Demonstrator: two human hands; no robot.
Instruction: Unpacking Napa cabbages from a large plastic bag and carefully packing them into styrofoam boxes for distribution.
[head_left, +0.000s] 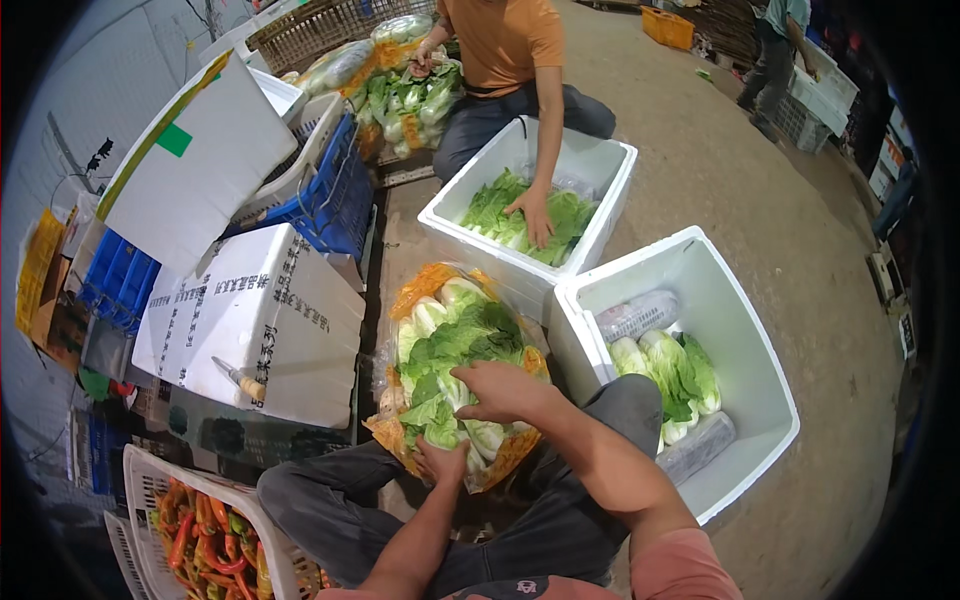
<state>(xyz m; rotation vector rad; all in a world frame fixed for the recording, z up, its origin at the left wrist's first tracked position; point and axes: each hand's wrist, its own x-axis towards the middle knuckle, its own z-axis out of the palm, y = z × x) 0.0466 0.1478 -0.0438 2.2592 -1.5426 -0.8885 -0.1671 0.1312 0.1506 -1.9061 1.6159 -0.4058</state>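
An orange mesh bag point(410, 292) lies open between my legs, filled with napa cabbages point(465, 345) with pale stems and loose green leaves. At the bag's near end, my left hand point(440, 462) is closed round the base of a napa cabbage, its fingertips partly hidden by leaves. My right hand point(503, 392) reaches over from the right, with fingers apart, touching the outer leaves. To the right, a white foam box point(745, 400) holds several napa cabbages point(675, 375) and wrapped grey bottle-like packs point(698, 448).
Opposite, a person in an orange shirt point(505, 40) reaches into another foam box point(500, 260) of cabbages. At left, a knife point(240, 380) rests on a closed foam box point(285, 330). A crate point(262, 500) of peppers point(215, 545) stands near left. Blue crates point(335, 190) stack behind.
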